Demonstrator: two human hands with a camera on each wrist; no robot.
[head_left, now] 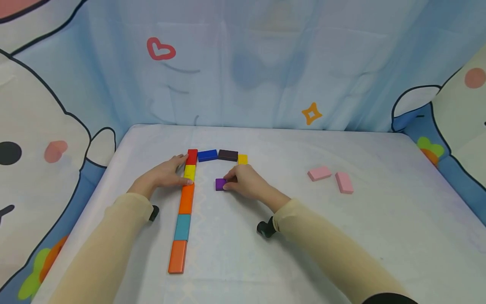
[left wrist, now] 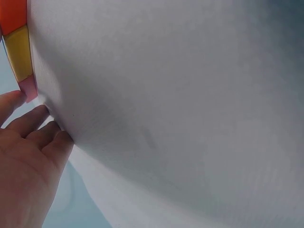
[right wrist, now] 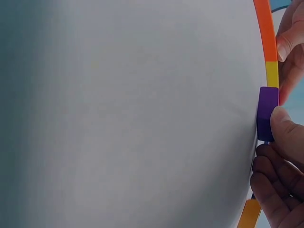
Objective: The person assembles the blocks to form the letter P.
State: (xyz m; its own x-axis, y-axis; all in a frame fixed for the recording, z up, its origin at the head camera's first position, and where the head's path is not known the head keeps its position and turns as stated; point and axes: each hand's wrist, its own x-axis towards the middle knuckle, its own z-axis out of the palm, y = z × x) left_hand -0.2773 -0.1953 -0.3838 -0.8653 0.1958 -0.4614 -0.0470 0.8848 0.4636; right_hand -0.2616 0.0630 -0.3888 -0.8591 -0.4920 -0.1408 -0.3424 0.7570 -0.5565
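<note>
My right hand (head_left: 248, 181) pinches a purple block (head_left: 220, 184) between thumb and fingers; the right wrist view shows more of this purple block (right wrist: 267, 111). My left hand (head_left: 162, 175) rests against a column of blocks, its thumb where the yellow block (head_left: 190, 172) meets an orange block (head_left: 186, 199) and its fingertips by the red block (head_left: 192, 156). Lower in the column lie a teal block (head_left: 182, 227) and another orange block (head_left: 177, 256). From the red block a row runs right: a blue block (head_left: 207, 155), a black block (head_left: 228, 155) and a yellow block (head_left: 242, 159), the last partly hidden by my right hand.
Two pink blocks, one left (head_left: 319, 173) and one right (head_left: 344, 183), lie apart from the others on the right side of the white tabletop (head_left: 398, 236). A blue patterned curtain (head_left: 243, 67) hangs behind the table's far edge.
</note>
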